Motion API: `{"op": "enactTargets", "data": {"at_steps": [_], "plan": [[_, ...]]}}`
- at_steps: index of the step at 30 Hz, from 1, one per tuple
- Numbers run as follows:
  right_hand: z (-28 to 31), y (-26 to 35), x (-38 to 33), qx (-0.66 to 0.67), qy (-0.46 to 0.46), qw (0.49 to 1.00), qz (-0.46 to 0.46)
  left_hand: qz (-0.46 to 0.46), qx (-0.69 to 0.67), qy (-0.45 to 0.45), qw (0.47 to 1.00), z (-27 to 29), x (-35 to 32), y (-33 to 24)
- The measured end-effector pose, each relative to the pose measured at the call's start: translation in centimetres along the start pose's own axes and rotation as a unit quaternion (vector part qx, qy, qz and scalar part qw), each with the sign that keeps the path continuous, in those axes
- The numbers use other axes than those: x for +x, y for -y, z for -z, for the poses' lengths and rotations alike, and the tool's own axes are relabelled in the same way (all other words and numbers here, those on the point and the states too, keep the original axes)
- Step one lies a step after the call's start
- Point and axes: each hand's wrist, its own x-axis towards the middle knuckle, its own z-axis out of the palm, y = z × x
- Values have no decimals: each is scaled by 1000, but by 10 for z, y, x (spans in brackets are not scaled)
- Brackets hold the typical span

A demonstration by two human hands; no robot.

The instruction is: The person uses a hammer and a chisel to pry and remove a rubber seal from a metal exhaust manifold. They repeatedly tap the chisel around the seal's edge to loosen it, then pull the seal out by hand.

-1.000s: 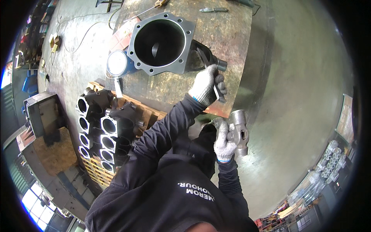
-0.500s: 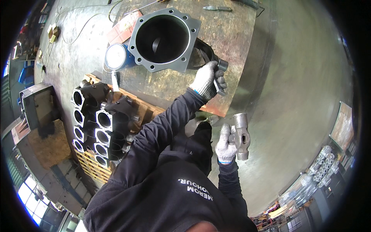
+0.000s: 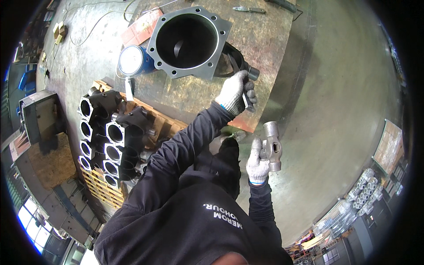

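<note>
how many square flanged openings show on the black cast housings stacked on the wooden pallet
7 show on the black cast housings on the wooden pallet: four in the left column, three in the right. Others may be hidden underneath.

Bare floor [image 3: 335, 110] right of the bench — black housing [image 3: 190, 42] and stacked castings [image 3: 110, 137] leftward.

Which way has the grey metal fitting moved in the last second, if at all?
No. The grey metal fitting in the right hand sits just below the workbench corner, as before.
</note>
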Motion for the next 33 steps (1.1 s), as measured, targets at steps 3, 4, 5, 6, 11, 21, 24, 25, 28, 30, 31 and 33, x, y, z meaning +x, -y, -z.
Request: {"op": "enactTargets", "data": {"at_steps": [3, 4, 5, 6, 11, 21, 24, 25, 28, 30, 31, 33], "plan": [[0, 3, 5, 15, 19, 1000, -11, -8, -5, 12, 1000, -1, -2, 1], [1, 5, 6, 38, 32, 998, -26, -14, -7, 6, 1000, -1, -2, 2], [2, 7, 8, -5, 27, 1000, 9, -15, -9, 12, 1000, -2, -2, 2], [4, 9, 10, -70, 25, 996, 53, -14, -11, 12, 1000, -3, -2, 2], [3, 14, 18, 9, 43, 999, -22, -21, -13, -13, 1000, -2, -2, 3], [0, 9, 11, 94, 128, 974, -163, -17, 1, -12, 1000, 0, -11, -5], [-3, 9, 10, 117, 148, 966, -174, -7, -1, -5, 1000, -1, -15, -8], [-1, 9, 10, 128, 146, 965, -174, -2, -3, -5, 1000, -2, -15, -10], [2, 17, 12, 113, 139, 973, -149, -1, -12, -6, 1000, -8, -13, -13], [10, 26, 14, 121, 111, 980, -108, -3, -23, 5, 1000, -11, -11, -14], [12, 30, 15, 139, 89, 983, -79, -5, -21, 3, 1000, -12, -11, -13], [16, 38, 19, 175, 46, 983, -22, -5, -18, -4, 1000, -11, -10, -13]]}}
